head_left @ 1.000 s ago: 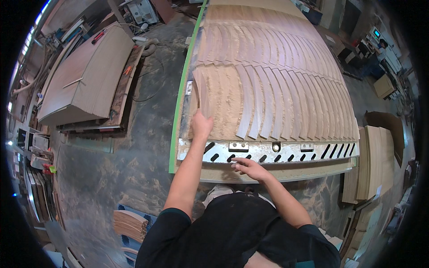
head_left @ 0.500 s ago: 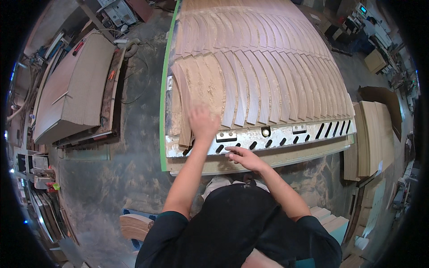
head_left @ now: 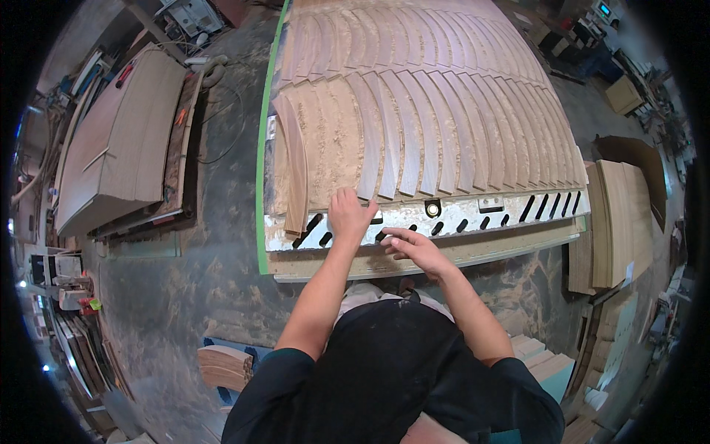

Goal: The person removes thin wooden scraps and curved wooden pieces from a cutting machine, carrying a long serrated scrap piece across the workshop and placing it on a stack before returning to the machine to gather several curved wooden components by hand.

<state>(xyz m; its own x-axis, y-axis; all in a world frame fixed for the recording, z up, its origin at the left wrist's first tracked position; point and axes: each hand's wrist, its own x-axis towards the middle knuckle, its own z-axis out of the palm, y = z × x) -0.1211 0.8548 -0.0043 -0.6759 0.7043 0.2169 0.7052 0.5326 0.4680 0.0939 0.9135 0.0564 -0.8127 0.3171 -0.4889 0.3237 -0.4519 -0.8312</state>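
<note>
Rows of curved wooden strips (head_left: 429,129) lie cut side by side on a large machine bed with a white metal front edge (head_left: 473,222). At the left, a few curved strips (head_left: 293,166) are stacked and overhang that edge. Beside them a bare board area (head_left: 329,140) is covered in sawdust. My left hand (head_left: 349,214) is over the front edge at the sawdusty board, its thumb apart from the fingers and nothing seen in it. Just right of it, my right hand (head_left: 414,249) hovers in front of the slotted metal edge, fingers loosely bent and apart, empty.
A tall stack of boards (head_left: 122,140) stands on a platform to the left, with an orange tool (head_left: 181,117) beside it. Stacked panels (head_left: 621,222) stand to the right. Curved wooden pieces (head_left: 225,368) are piled by my left elbow. Dust covers the floor (head_left: 222,288).
My left hand has moved right and away from the stacked strips at the left, across the dusty board. My right hand has risen slightly. The view has shifted a little.
</note>
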